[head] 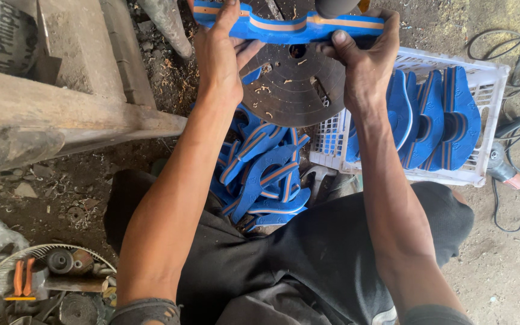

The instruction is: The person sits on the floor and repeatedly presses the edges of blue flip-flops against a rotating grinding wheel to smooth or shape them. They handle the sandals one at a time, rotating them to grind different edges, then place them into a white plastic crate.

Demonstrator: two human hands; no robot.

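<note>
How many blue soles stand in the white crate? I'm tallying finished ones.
3 show: one by the right hand at, one mid-crate, one rightmost. The forearm may hide more in the crate.

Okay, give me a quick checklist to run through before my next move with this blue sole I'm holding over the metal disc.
1. Left hand grips the blue sole: ok.
2. Right hand grips its other end: ok.
3. Fingers away from the metal disc: cannot tell, the right thumb sits close above it.
4. Disc stopped or spinning: cannot tell.
5. Room in the white crate beside the stacked soles: not ok, looks nearly full.
6. Loose pile of soles between the knees within reach: ok.
</note>
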